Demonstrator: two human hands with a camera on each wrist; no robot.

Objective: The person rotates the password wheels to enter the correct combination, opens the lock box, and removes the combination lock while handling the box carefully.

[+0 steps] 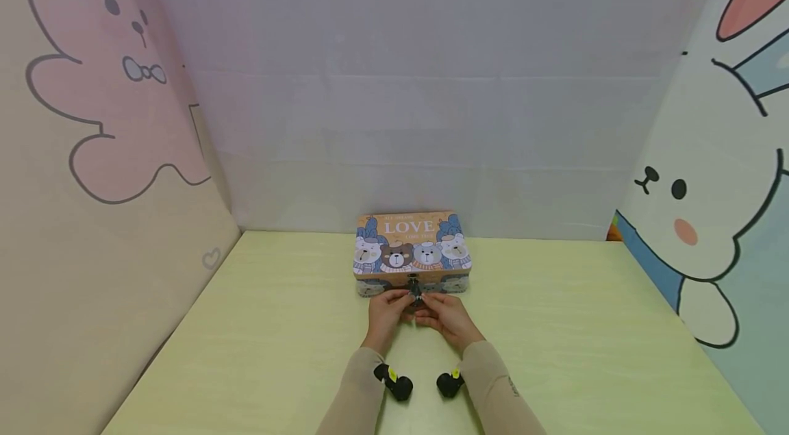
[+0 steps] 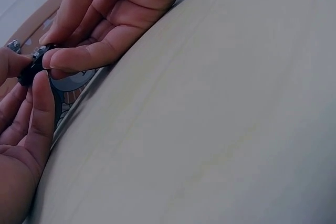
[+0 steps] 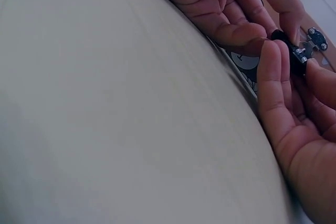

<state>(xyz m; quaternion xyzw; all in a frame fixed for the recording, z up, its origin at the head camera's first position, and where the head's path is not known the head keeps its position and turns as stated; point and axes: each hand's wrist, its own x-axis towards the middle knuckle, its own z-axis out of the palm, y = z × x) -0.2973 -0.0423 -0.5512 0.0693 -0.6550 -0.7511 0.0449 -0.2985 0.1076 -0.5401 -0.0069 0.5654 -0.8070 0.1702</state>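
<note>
A small black combination padlock (image 1: pixel 416 294) with silvery dials hangs at the metal clasp (image 3: pixel 317 39) on the front of a tin box (image 1: pixel 411 243). The box lid is down and carries bears and the word LOVE. From the left side, my left hand (image 1: pixel 384 317) pinches the padlock between thumb and fingers. My right hand (image 1: pixel 454 317) pinches it from the opposite side, its fingertips close to the left ones. Fingers cover part of the padlock (image 3: pixel 297 55) in both wrist views, so the dial settings cannot be read.
The box stands on a pale yellow-green table (image 1: pixel 277 325), near the white back wall (image 1: pixel 419 113). Side panels with a pink cartoon animal (image 1: pixel 111 106) and a white rabbit (image 1: pixel 696 175) flank the table. A black wrist camera (image 1: pixel 402 388) sits by the left sleeve.
</note>
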